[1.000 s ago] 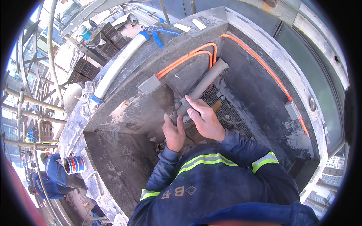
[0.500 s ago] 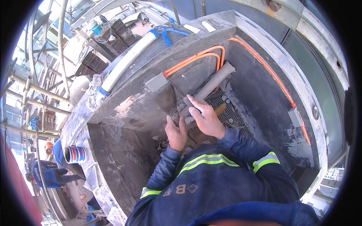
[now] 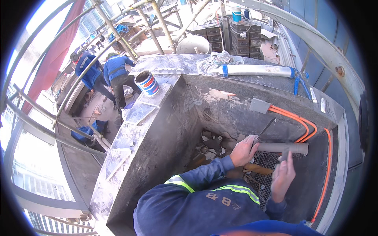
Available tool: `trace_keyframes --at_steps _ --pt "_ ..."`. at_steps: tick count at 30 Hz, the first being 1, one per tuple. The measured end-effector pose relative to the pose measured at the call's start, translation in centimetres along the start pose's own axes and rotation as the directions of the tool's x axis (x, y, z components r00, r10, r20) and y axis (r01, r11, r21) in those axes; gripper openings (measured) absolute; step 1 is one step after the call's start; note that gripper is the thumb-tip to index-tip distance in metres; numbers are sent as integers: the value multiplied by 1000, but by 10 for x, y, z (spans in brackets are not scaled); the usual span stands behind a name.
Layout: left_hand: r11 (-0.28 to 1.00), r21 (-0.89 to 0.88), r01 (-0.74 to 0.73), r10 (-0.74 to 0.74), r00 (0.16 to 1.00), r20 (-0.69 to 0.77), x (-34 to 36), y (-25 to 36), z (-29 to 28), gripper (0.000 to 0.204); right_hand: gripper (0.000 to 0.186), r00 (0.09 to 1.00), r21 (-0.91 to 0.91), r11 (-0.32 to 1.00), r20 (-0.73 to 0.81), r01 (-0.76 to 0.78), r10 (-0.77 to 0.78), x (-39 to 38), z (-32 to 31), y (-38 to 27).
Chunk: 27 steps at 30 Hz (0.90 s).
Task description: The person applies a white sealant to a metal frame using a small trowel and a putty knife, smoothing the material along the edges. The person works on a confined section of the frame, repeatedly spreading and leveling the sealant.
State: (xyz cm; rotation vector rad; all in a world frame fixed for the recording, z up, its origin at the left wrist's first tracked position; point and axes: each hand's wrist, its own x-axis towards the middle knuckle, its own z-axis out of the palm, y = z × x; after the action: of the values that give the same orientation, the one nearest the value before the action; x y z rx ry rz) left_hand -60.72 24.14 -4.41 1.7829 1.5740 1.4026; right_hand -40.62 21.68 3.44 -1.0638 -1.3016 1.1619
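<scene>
My left hand [image 3: 244,151] is closed around the handle of a putty knife [image 3: 269,129], whose dark blade shows nearly edge-on and points up toward the wall. My right hand [image 3: 282,177] is closed on a second thin, flat tool [image 3: 286,151], blurred by motion, possibly another scraper. Both hands are over a deep grey trough, close to a grey pipe [image 3: 271,147] lying along its far wall. On that wall sits a grey junction box [image 3: 260,105] with orange conduits [image 3: 293,115] running from it.
A caulking gun [image 3: 258,70] and crumpled plastic [image 3: 220,59] lie on the far ledge. An open paint can [image 3: 149,84] stands on the left ledge. Two people in blue [image 3: 118,69] work beyond scaffold poles [image 3: 161,29]. Rubble [image 3: 206,147] and a black grate [image 3: 263,161] are on the trough floor.
My view has swung to the left, so the trough and ledge sit differently. My hands have moved apart, and the left putty knife has turned from broad side to edge-on.
</scene>
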Motion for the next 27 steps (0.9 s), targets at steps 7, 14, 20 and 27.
trace_keyframes --at_steps 7,14,20,27 --pt "994 51 96 -99 994 44 -21 16 3 30 53 995 -171 985 95 -10 27 17 27 33" --pt "998 -1 63 -63 998 3 -20 2 -2 29 52 981 -273 958 191 90 -37 5 48 9" --pt "1000 -1 6 -6 999 51 -13 5 -19 33 51 921 -425 823 266 378 -285 21 38 30" --pt "988 146 52 -37 994 -102 -9 6 -43 22 48 995 -32 996 -52 -82 80 46 -17 23"
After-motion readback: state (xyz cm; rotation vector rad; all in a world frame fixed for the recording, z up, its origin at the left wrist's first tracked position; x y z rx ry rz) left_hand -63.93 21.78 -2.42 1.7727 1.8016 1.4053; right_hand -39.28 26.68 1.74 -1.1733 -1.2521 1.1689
